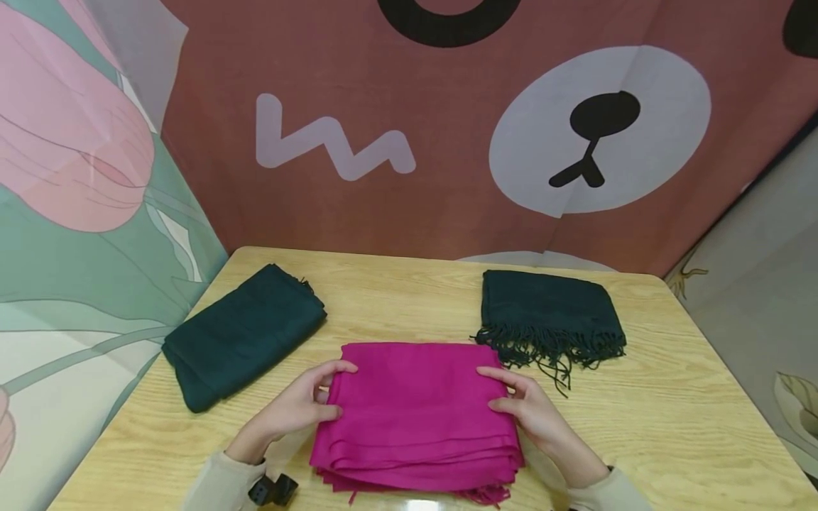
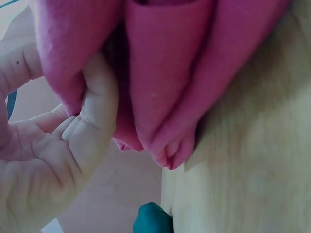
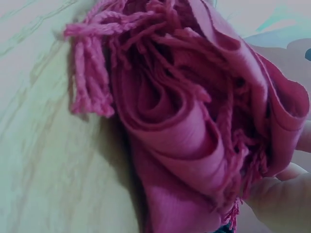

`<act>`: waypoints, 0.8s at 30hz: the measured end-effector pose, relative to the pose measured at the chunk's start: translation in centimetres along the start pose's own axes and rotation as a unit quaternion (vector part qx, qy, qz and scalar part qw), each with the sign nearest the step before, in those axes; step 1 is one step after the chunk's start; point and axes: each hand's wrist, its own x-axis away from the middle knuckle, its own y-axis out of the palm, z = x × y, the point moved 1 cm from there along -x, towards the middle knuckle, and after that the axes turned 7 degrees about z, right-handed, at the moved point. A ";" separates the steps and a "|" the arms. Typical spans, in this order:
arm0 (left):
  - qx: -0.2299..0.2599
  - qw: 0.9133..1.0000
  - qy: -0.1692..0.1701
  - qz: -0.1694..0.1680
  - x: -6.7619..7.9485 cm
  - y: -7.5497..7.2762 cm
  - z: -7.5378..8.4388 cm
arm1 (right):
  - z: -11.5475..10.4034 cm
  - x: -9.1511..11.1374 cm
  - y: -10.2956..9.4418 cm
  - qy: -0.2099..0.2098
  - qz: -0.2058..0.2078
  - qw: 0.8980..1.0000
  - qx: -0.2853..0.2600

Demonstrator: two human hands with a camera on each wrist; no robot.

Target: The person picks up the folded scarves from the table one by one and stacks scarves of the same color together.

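A folded magenta scarf (image 1: 422,404) lies in several layers at the front middle of the table, its fringe showing at the near right corner. My left hand (image 1: 297,401) grips its left side, and in the left wrist view the fingers (image 2: 99,97) tuck in between the layers. On the opposite side, my right hand (image 1: 540,411) pinches the upper layers at the edge. The right wrist view shows the scarf's rolled inner folds (image 3: 165,107) and twisted tassels, with part of the right hand (image 3: 282,199) beside them; the rest is outside that view.
At the back left of the wooden table (image 1: 396,298) lies a folded dark green scarf (image 1: 246,337), set at a slant. Another dark green scarf (image 1: 546,305) is folded at the back right, fringe toward me. Printed cloth (image 1: 447,199) hangs behind the table's far edge.
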 end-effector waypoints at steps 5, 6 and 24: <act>-0.006 1.000 -0.014 -0.015 0.0 0.0 -0.6 | 0.5 -0.3 -0.3 0.011 0.008 1.000 -0.010; -0.004 1.000 -0.017 -0.018 0.0 0.0 -0.7 | 0.6 -0.3 -0.3 0.013 0.008 1.000 -0.012; -0.004 0.998 -0.061 -0.009 0.0 0.1 -2.0 | 1.5 -0.3 -1.1 0.023 -0.004 1.000 0.003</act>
